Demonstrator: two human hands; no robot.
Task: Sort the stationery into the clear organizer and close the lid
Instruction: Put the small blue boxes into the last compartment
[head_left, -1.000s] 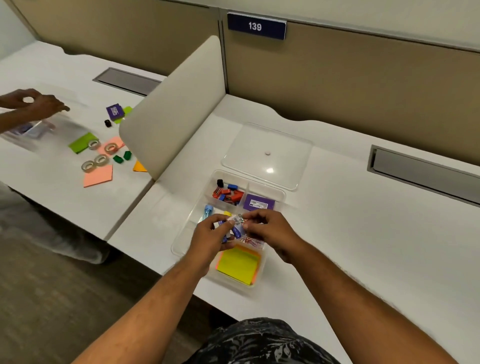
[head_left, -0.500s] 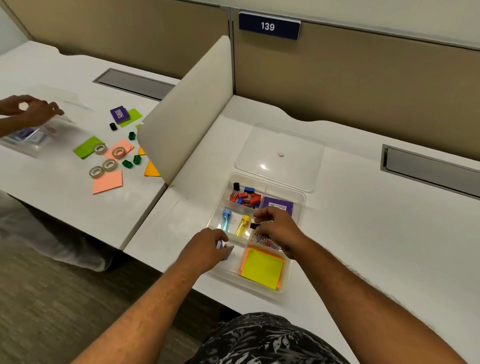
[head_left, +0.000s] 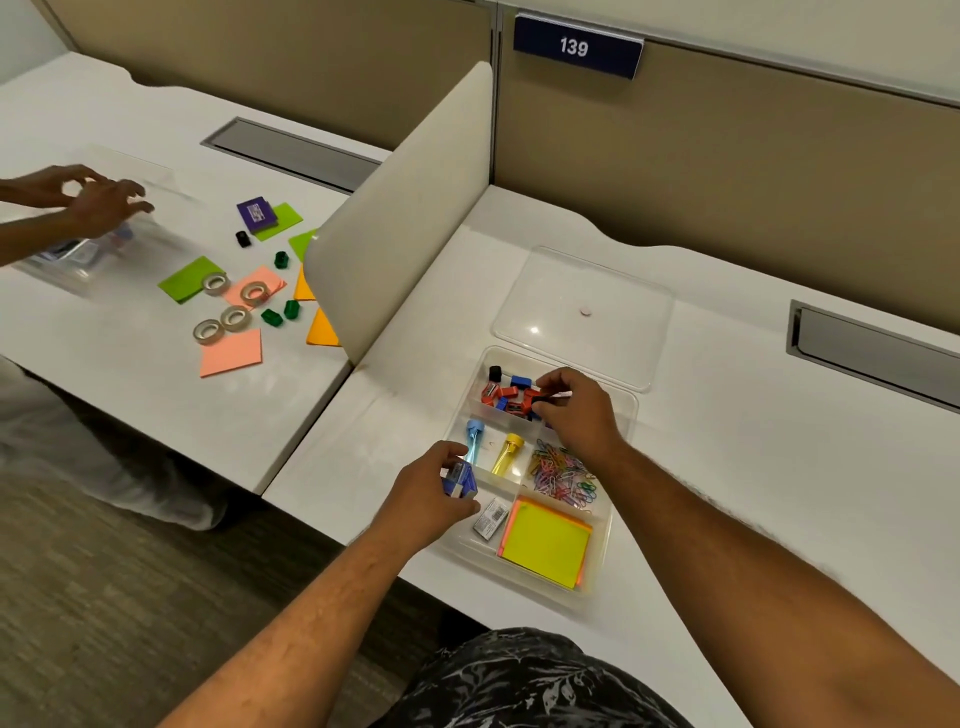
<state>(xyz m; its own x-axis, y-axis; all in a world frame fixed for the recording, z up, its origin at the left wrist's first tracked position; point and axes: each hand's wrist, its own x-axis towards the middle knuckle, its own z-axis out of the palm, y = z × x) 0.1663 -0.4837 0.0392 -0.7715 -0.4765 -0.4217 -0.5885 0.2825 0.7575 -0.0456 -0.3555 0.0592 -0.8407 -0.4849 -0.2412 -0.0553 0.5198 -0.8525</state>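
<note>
The clear organizer (head_left: 621, 457) sits open on the white desk, its lid (head_left: 587, 306) lying flat just behind it. Its compartments hold red and blue sharpeners (head_left: 505, 399), a blue tube (head_left: 474, 440), a yellow tube (head_left: 509, 452), coloured paper clips (head_left: 563, 475), yellow sticky notes (head_left: 545, 543) and a small grey box (head_left: 491, 517). My left hand (head_left: 428, 496) grips a small blue box (head_left: 460, 480) at the organizer's left rim. My right hand (head_left: 579, 413) pinches a small black piece (head_left: 545, 399) over the back sharpener compartment.
A cream divider panel (head_left: 400, 223) separates my desk from the neighbouring one, where another person's hands (head_left: 96, 200) handle a clear box among tape rolls (head_left: 223, 322) and coloured notes. A grey cable slot (head_left: 872, 353) lies at the right. The desk's front edge runs just below the organizer.
My hands have parted. The right one moved from the organizer's middle to the back compartment with the black piece. The left one drew back to the left rim with the blue box.
</note>
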